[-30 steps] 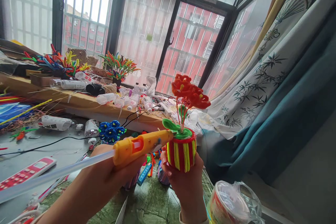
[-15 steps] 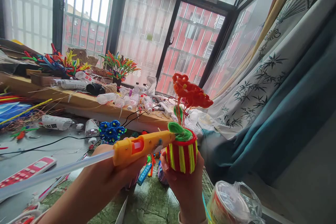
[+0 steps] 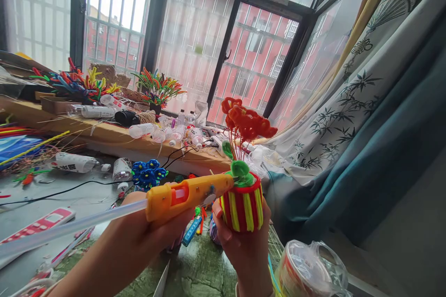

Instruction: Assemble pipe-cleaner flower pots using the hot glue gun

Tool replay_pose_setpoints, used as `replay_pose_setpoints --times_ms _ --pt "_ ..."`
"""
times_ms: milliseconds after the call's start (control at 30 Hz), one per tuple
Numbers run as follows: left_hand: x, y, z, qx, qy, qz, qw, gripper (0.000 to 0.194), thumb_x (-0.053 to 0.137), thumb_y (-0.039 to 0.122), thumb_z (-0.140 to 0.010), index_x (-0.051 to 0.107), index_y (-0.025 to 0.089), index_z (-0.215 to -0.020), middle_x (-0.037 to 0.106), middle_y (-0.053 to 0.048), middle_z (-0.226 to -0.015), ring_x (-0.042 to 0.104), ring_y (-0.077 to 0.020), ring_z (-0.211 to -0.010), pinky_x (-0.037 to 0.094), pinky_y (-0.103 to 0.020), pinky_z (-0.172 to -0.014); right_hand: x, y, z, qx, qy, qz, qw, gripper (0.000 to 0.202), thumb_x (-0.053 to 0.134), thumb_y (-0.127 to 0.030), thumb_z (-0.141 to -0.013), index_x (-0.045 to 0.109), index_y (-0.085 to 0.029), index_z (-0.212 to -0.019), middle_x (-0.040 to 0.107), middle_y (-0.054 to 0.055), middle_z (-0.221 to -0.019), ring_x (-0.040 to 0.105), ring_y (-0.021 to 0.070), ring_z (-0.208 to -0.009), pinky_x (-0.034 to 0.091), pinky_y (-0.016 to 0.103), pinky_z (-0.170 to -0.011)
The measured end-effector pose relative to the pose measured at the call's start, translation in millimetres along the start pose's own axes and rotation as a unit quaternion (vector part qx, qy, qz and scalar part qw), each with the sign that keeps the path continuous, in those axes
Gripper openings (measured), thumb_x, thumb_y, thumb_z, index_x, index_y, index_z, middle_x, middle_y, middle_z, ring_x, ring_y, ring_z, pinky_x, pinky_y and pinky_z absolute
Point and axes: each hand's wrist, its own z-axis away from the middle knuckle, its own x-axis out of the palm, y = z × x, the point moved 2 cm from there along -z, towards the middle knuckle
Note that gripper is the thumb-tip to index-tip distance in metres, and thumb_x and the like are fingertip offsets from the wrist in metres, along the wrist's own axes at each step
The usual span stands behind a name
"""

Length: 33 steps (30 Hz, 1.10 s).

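My left hand [image 3: 153, 222] is closed around an orange hot glue gun [image 3: 190, 197] with a long clear glue stick out of its back. The nozzle reaches the rim of a small flower pot [image 3: 243, 206], striped red and yellow, beside its green leaves [image 3: 241, 171]. From below, my right hand [image 3: 244, 246] grips the pot, fingers wrapped round its sides. Red fuzzy flowers [image 3: 245, 119] on thin stems rise from the pot, which leans slightly. Whether the nozzle tip touches the leaf I cannot tell.
Blue pipe-cleaner flowers [image 3: 149, 174] stand behind my left hand. Plastic bottles [image 3: 75, 162] lie on the table and windowsill. Bundles of coloured pipe cleaners [image 3: 158, 88] stand by the window. A wrapped ribbon spool [image 3: 306, 269] sits at lower right; a black cord [image 3: 69, 191] crosses the table.
The pot has turned in my right hand, so its stripes, leaves and flowers have shifted, the flowers leftward. The glue gun stays at the rim, with only a slight shift.
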Motion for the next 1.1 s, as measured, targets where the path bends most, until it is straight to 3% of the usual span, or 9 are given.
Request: replay_pose_setpoints --times_ms 133,300,433,633,700,833,1000,1100 --pt "-5.0 10.8 -3.9 0.038 0.005 -0.016 0.999 0.031 0.055 0.038 -0.087 0.055 0.025 -0.059 0.031 0.009 -0.043 0.036 -0.0072 -0.035 0.032 -0.017 -0.035 -2.1 0.5 0.2 -0.004 -0.017 -0.018 1.000 0.050 0.071 -0.060 -0.075 0.076 -0.011 -0.088 0.068 0.008 -0.065 0.047 0.0045 -0.040 0.026 0.010 -0.032" --pt "-4.6 9.2 -2.2 0.010 -0.005 -0.015 1.000 0.033 0.053 0.041 -0.088 0.056 0.026 -0.059 0.035 0.009 -0.041 0.033 -0.0077 -0.032 0.028 -0.019 -0.030 -6.9 1.2 1.3 0.010 -0.032 -0.029 0.999 0.050 0.068 -0.060 -0.080 0.075 -0.012 -0.088 0.066 0.006 -0.065 0.040 0.0027 -0.038 0.029 0.011 -0.032" --pt "-4.4 8.4 -3.3 0.047 0.035 -0.024 0.998 0.027 0.058 0.039 -0.085 0.058 0.028 -0.060 0.035 0.009 -0.039 0.035 -0.0077 -0.031 0.031 -0.019 -0.030 -13.7 4.1 2.1 0.006 -0.044 -0.043 0.998 0.050 0.068 -0.063 -0.081 0.073 -0.015 -0.094 0.064 0.003 -0.064 0.042 0.0046 -0.040 0.032 0.011 -0.034" --pt "-3.9 12.5 -2.4 0.051 0.014 -0.005 0.999 0.016 0.057 0.036 -0.087 0.068 0.032 -0.076 0.031 0.009 -0.038 0.036 -0.0096 -0.035 0.021 -0.020 -0.026 -10.6 7.2 3.0 -0.001 -0.088 -0.035 0.995 0.052 0.070 -0.067 -0.077 0.075 -0.016 -0.084 0.059 0.001 -0.057 0.046 0.0059 -0.045 0.033 0.011 -0.039" --pt "-2.3 6.4 3.3 0.040 0.034 -0.020 0.998 0.016 0.058 0.037 -0.085 0.066 0.031 -0.072 0.031 0.008 -0.038 0.038 -0.0103 -0.037 0.018 -0.020 -0.025 -11.3 6.8 3.2 -0.009 -0.085 -0.022 0.996 0.047 0.072 -0.065 -0.078 0.074 -0.018 -0.083 0.058 -0.001 -0.055 0.045 0.0065 -0.044 0.034 0.013 -0.039" --pt "1.7 -8.4 13.4 0.006 0.088 -0.056 0.994 0.025 0.058 0.042 -0.084 0.059 0.028 -0.064 0.030 0.008 -0.039 0.030 -0.0081 -0.033 0.017 -0.020 -0.024 -18.8 7.1 3.2 -0.028 -0.075 -0.013 0.997 0.040 0.075 -0.060 -0.079 0.072 -0.021 -0.087 0.055 -0.004 -0.053 0.039 0.0055 -0.041 0.030 0.013 -0.039" --pt "1.3 -2.0 8.9 0.039 0.075 -0.050 0.995 0.026 0.058 0.040 -0.085 0.059 0.028 -0.062 0.033 0.007 -0.041 0.038 -0.0082 -0.036 0.018 -0.018 -0.025 -21.5 13.1 2.5 0.001 -0.124 -0.037 0.992 0.050 0.064 -0.067 -0.084 0.071 -0.018 -0.081 0.050 -0.005 -0.050 0.026 0.0019 -0.033 0.017 0.011 -0.032" --pt "0.2 3.4 4.7 0.047 0.050 -0.037 0.997 0.025 0.057 0.039 -0.085 0.058 0.028 -0.063 0.036 0.008 -0.044 0.034 -0.0068 -0.035 0.021 -0.018 -0.027 -22.8 15.6 2.1 -0.012 -0.122 -0.050 0.991 0.049 0.066 -0.066 -0.084 0.069 -0.018 -0.079 0.043 -0.008 -0.049 0.021 0.0021 -0.035 0.016 0.011 -0.031"
